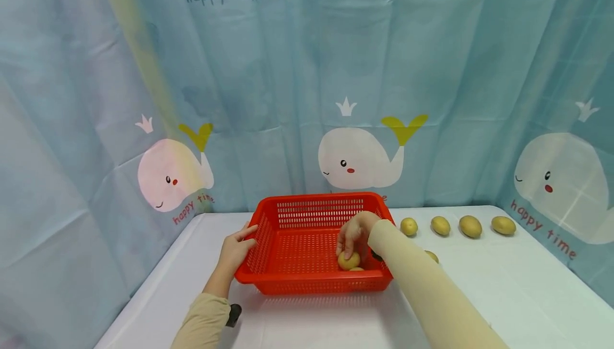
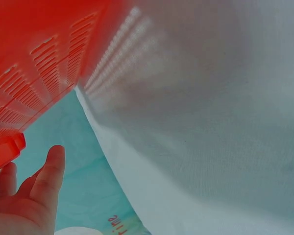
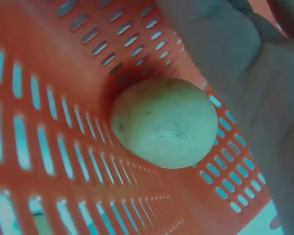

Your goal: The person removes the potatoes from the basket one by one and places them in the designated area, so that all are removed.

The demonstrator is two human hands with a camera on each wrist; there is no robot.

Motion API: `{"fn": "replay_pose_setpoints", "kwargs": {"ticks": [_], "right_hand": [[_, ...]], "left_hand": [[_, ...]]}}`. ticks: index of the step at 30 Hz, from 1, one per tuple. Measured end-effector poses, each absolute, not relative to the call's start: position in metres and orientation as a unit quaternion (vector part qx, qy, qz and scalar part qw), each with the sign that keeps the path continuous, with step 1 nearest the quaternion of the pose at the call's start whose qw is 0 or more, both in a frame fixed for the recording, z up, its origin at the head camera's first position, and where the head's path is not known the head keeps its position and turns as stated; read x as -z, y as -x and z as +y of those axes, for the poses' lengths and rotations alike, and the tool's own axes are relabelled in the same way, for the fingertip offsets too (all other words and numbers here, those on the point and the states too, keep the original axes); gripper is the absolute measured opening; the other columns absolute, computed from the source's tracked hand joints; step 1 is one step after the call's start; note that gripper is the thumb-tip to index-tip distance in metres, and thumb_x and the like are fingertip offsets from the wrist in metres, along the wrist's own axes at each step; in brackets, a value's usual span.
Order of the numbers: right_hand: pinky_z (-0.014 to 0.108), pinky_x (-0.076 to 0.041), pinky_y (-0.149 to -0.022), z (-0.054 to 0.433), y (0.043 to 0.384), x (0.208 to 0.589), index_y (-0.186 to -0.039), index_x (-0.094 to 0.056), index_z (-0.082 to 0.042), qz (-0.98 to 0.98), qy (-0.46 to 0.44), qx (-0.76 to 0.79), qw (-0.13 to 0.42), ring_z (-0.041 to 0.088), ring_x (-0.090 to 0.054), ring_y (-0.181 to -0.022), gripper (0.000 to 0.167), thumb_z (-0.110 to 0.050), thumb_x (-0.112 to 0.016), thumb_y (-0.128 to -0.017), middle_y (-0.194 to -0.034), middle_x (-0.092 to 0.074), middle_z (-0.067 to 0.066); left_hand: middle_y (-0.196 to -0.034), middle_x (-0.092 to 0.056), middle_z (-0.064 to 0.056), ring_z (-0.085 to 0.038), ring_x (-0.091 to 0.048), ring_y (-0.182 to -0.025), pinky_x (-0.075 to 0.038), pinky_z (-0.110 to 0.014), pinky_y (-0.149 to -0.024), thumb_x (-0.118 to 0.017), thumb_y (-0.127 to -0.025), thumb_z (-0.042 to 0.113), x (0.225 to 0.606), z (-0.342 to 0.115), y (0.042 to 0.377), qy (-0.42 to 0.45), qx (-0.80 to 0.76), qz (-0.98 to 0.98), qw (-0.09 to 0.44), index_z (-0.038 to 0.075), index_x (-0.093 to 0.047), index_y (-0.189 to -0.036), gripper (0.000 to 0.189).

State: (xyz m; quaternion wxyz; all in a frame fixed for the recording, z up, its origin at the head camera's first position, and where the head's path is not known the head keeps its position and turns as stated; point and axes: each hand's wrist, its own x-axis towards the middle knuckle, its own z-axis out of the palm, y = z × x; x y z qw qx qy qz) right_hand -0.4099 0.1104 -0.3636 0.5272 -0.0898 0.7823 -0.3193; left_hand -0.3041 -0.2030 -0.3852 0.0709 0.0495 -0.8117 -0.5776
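A red perforated plastic basket (image 1: 307, 277) sits on the white table. My left hand (image 1: 235, 253) is at its left side, fingertips on the rim; in the left wrist view the fingers (image 2: 48, 178) extend beside the rim's corner. Inside the basket, toward the front right, my right hand (image 1: 354, 234) points down and grips a yellowish potato (image 1: 348, 261) with thumb and fingers. Just below that one, the top of another potato (image 1: 356, 269) shows behind the front rim. In the right wrist view a potato (image 3: 164, 125) lies against the basket wall, beside the hand.
Right of the basket, several potatoes stand in a row along the back, among them a round one (image 1: 409, 226) and a larger one (image 1: 470, 226). My right sleeve partly hides another potato (image 1: 432, 256). A blue curtain (image 1: 288, 72) with whales hangs behind the white table (image 1: 518, 285).
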Motion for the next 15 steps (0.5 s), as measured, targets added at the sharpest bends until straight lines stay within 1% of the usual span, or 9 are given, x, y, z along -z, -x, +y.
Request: {"fn": "replay_pose_setpoints", "kwargs": {"ticks": [4,6,9,12,15], "right_hand": [[0.026,-0.054,-0.070,0.112,0.412,0.360,-0.104,-0.068,-0.006,0.771,0.141,0.310,0.538,0.017,-0.060,-0.083,0.015,-0.010,-0.063,-0.091,-0.095,-0.065,0.007],[0.026,-0.054,-0.070,0.113,0.413,0.357,-0.107,-0.068,-0.005,0.774,0.159,0.310,0.529,0.016,-0.060,-0.083,0.017,-0.010,-0.062,-0.092,-0.094,-0.065,0.006],[0.028,-0.054,-0.072,0.116,0.414,0.351,-0.111,-0.068,-0.004,0.781,0.173,0.317,0.509,0.017,-0.060,-0.084,0.021,-0.009,-0.060,-0.092,-0.095,-0.065,0.005],[0.030,-0.054,-0.076,0.121,0.412,0.343,-0.110,-0.067,-0.002,0.790,0.178,0.332,0.484,0.017,-0.058,-0.085,0.020,-0.008,-0.059,-0.093,-0.093,-0.064,0.006],[0.035,-0.053,-0.083,0.125,0.410,0.335,-0.111,-0.066,0.000,0.798,0.169,0.350,0.461,0.018,-0.058,-0.085,0.021,-0.007,-0.058,-0.093,-0.093,-0.063,0.007]], "left_hand": [[-0.155,-0.030,-0.012,-0.037,-0.024,-0.142,-0.044,-0.041,-0.096,-0.049,-0.090,0.003,0.386,-0.203,0.303,-0.049,0.581,-0.810,0.069,0.000,-0.049,-0.140,0.049],[-0.155,-0.030,-0.012,-0.037,-0.024,-0.142,-0.044,-0.040,-0.096,-0.049,-0.090,0.003,0.385,-0.202,0.303,-0.049,0.581,-0.809,0.068,-0.001,-0.050,-0.140,0.049],[-0.155,-0.030,-0.012,-0.038,-0.024,-0.142,-0.046,-0.039,-0.094,-0.049,-0.091,0.003,0.385,-0.203,0.303,-0.047,0.584,-0.808,0.067,-0.001,-0.049,-0.140,0.049],[-0.154,-0.031,-0.013,-0.037,-0.024,-0.142,-0.045,-0.035,-0.090,-0.049,-0.091,0.003,0.384,-0.204,0.303,-0.043,0.580,-0.811,0.069,-0.001,-0.050,-0.139,0.048],[-0.154,-0.031,-0.013,-0.037,-0.026,-0.141,-0.046,-0.033,-0.088,-0.049,-0.091,0.003,0.385,-0.204,0.304,-0.042,0.579,-0.811,0.069,-0.001,-0.050,-0.139,0.048]]}}
